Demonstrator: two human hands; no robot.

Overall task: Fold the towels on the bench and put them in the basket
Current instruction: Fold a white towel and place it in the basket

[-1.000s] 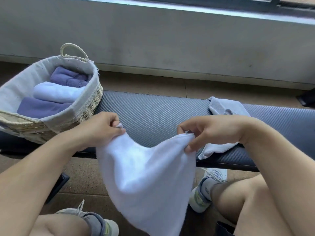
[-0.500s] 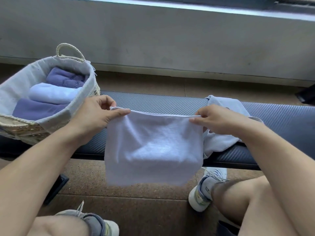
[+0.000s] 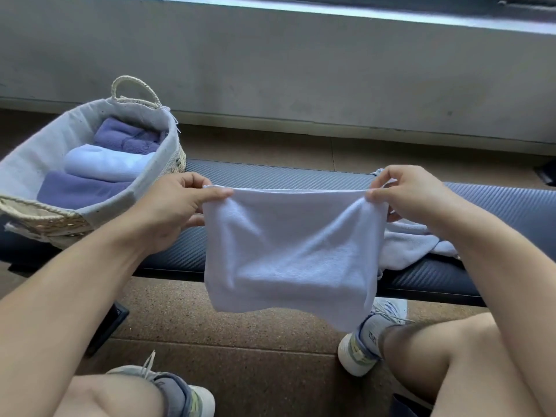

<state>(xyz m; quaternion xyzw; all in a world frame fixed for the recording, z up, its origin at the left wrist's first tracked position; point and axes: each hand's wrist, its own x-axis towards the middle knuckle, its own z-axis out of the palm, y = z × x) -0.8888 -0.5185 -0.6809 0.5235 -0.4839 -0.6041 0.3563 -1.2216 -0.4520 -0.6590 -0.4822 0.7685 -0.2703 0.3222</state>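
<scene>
White towel is held up in air in front of the bench, top edge stretched roughly level. One top corner is pinched by the left hand, thumb over the hem, other fingers behind the cloth. Other top corner is pinched by the right hand, thumb + forefinger narrow on the hem. Lower half hangs free below bench edge, bottom hem uneven, lower on the right-hand side.

Basket sits on the bench at its left end, just beside the left hand. Three folded towels are seen inside: purple towel nearest, pale one in the middle, second purple at the back. Another unfolded towel lies crumpled on the bench behind/under the right hand, partly hidden.

Step judged: spread before first fold. Task prob. over halfway, at least two towels left.

Risks:
- Pinches are shallow, so a corner could be lost on the flip and the towel dropped to the floor.
- Skewed bottom hem means corners may not be matched, giving a crooked fold.
- Crumpled towel sits at the bench's near edge and could be dragged off by the right wrist.
- Basket is near full, so stack may be disturbed on insertion.
</scene>
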